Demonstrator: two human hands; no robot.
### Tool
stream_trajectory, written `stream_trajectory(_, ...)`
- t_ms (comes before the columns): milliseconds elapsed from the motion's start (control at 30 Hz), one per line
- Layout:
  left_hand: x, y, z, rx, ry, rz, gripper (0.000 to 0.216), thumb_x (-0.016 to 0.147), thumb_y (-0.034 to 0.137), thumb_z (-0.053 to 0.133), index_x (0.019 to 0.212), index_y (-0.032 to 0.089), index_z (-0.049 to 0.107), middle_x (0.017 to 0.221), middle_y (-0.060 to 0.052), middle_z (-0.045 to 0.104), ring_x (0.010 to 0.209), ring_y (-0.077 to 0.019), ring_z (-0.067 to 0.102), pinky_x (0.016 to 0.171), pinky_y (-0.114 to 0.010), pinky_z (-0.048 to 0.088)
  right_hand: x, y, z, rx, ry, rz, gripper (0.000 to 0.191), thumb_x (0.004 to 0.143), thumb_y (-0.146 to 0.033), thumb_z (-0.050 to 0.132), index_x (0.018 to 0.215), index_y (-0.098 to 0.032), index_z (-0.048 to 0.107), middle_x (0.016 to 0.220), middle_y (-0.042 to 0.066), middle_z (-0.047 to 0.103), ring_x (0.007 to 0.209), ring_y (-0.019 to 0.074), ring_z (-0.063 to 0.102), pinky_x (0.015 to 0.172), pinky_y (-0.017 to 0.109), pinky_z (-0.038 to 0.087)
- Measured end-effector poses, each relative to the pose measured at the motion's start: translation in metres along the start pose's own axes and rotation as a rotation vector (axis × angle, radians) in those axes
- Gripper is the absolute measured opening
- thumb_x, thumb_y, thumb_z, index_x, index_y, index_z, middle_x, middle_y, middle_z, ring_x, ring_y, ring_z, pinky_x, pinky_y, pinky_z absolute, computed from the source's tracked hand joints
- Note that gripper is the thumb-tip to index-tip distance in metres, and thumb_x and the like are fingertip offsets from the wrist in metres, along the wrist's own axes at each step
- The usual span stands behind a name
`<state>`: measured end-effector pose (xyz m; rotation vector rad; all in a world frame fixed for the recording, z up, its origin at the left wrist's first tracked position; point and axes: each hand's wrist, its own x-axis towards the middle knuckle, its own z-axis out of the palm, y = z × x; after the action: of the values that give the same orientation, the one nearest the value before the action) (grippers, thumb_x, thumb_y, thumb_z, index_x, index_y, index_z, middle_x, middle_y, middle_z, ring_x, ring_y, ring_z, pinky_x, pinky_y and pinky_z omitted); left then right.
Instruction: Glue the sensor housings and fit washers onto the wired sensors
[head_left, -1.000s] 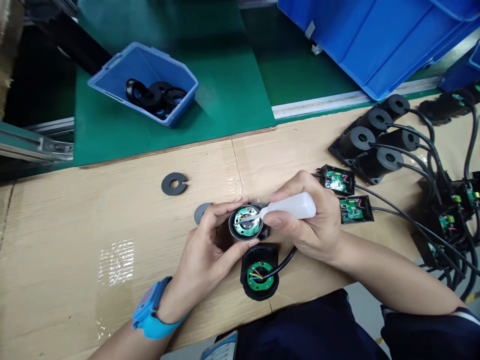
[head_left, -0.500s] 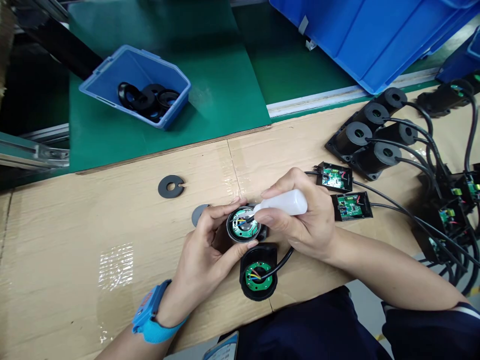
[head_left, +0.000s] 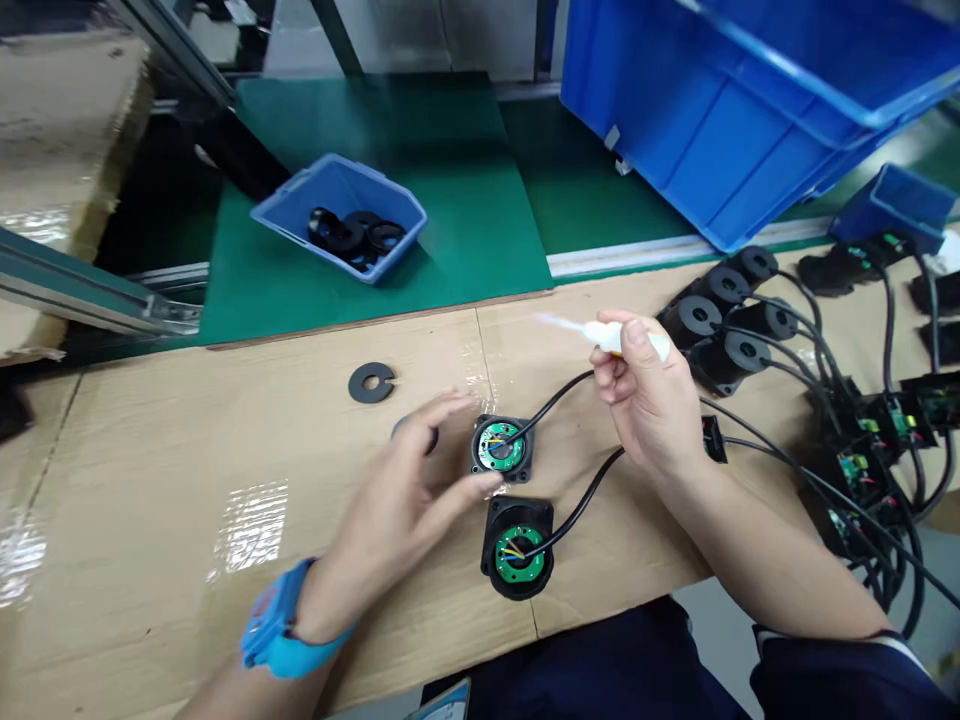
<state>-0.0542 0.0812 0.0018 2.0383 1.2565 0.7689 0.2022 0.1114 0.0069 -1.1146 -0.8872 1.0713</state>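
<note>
My right hand (head_left: pixel 651 395) grips a small white squeeze bottle (head_left: pixel 626 338) with a thin nozzle pointing left, raised above the cardboard. Beside a black round housing (head_left: pixel 502 447) with a green circuit board, my left hand (head_left: pixel 405 490) is open, its fingers spread and slightly blurred. The thumb tip is close to the housing's lower edge; whether it touches I cannot tell. A second black housing (head_left: pixel 517 550) with a green board and coloured wires sits just below. Black cables run from both toward my right hand. A dark disc (head_left: pixel 429 438) is partly hidden behind my left fingers.
A slotted black ring (head_left: pixel 371 382) lies on the cardboard (head_left: pixel 165 430). Behind it, a blue bin (head_left: pixel 341 215) of black rings stands on a green board (head_left: pixel 480 220). Several cabled black cylinders (head_left: pixel 694 318) and open circuit boxes (head_left: pixel 855 465) crowd the right, below a large blue crate (head_left: pixel 697 130).
My right hand has lifted the bottle up and right, away from the upper housing. The left hand has let go of that housing and opened. The view has tilted upward.
</note>
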Motion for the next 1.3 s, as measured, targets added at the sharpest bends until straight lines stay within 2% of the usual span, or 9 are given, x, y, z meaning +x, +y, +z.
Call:
stream_trajectory(133,0.001,-0.016,-0.044,0.211,0.226,0.058,0.025,0.099,0.043,0.064,0.118,0.027,0.064,0.122,-0.008,0.071,0.120,-0.0302,0.067,0.103,-0.050,0.055,0.025,-0.002,-0.003,-0.062,-0.031,-0.002,0.040,0.083,-0.042,0.079,0.118,-0.027,0.069,0.105,0.003,0.076,0.094,0.0148,0.070,0.070,0.024,0.053)
stream_trajectory(233,-0.001,-0.031,-0.059,0.316,0.148,0.110,0.023,0.100,0.047,0.058,0.102,0.028,0.069,0.105,-0.006,0.071,0.104,-0.0288,0.069,0.092,-0.046,0.058,0.061,0.006,0.012,-0.170,-0.151,-0.045,0.037,0.081,-0.034,0.078,0.115,-0.026,0.064,0.117,0.005,0.074,0.116,0.0209,0.068,0.092,0.034,0.056)
stream_trajectory(433,-0.001,-0.045,-0.037,0.453,0.016,0.124,0.050,0.094,0.072,0.054,0.092,0.023,0.067,0.095,-0.009,0.067,0.087,-0.0301,0.068,0.076,-0.045,0.059,0.142,0.040,0.059,-0.289,-0.279,-0.041,0.041,0.076,-0.021,0.073,0.103,-0.027,0.043,0.111,0.006,0.074,0.110,0.0216,0.071,0.106,0.043,0.053)
stream_trajectory(733,0.000,-0.045,-0.028,0.453,0.096,0.093,0.041,0.100,0.056,0.053,0.117,0.020,0.063,0.112,-0.015,0.071,0.103,-0.0366,0.069,0.088,-0.052,0.058,0.173,0.056,0.065,-0.417,-0.268,-0.060,0.066,0.068,-0.014,0.081,0.123,-0.024,0.045,0.126,0.010,0.069,0.126,0.0260,0.064,0.117,0.047,0.045)
stream_trajectory(833,-0.003,-0.028,-0.030,0.251,0.274,0.118,0.042,0.097,0.051,0.063,0.129,0.023,0.060,0.116,-0.012,0.068,0.099,-0.0310,0.069,0.087,-0.047,0.059,0.151,0.033,0.047,-0.414,-0.148,-0.180,0.074,0.071,-0.021,0.086,0.131,-0.023,0.044,0.141,0.012,0.059,0.137,0.0258,0.054,0.122,0.044,0.039)
stream_trajectory(933,-0.013,-0.001,-0.012,-0.130,0.347,0.201,0.047,0.100,0.051,0.060,0.140,0.028,0.051,0.120,-0.010,0.061,0.093,-0.0232,0.071,0.084,-0.041,0.061,0.091,-0.003,0.018,-0.385,-0.110,-0.440,0.041,0.089,-0.030,0.074,0.124,-0.024,0.053,0.115,0.006,0.068,0.112,0.0210,0.067,0.105,0.039,0.052)
stream_trajectory(1100,-0.030,0.026,0.044,-0.565,0.070,0.291,0.049,0.105,0.053,0.050,0.147,0.031,0.037,0.130,-0.012,0.057,0.098,-0.0216,0.076,0.083,-0.037,0.065,-0.026,-0.040,-0.030,-0.628,-0.518,-0.531,0.008,0.098,-0.030,0.069,0.095,-0.022,0.067,0.085,0.001,0.072,0.077,0.0164,0.068,0.075,0.032,0.055)
stream_trajectory(1200,-0.035,0.028,0.062,-0.565,0.000,0.244,0.049,0.106,0.051,0.048,0.148,0.033,0.031,0.133,-0.013,0.057,0.093,-0.0192,0.076,0.080,-0.035,0.065,-0.057,-0.033,-0.043,-0.833,-0.750,-0.548,0.015,0.101,-0.036,0.066,0.102,-0.021,0.069,0.091,0.004,0.076,0.083,0.0189,0.070,0.078,0.035,0.054)
stream_trajectory(1300,-0.039,0.029,0.067,-0.504,0.073,0.217,0.049,0.106,0.048,0.049,0.148,0.032,0.030,0.130,-0.012,0.058,0.086,-0.0164,0.074,0.078,-0.033,0.064,-0.066,-0.019,-0.046,-0.914,-0.803,-0.567,0.021,0.105,-0.037,0.060,0.098,-0.019,0.069,0.087,0.004,0.074,0.079,0.0188,0.068,0.075,0.035,0.052)
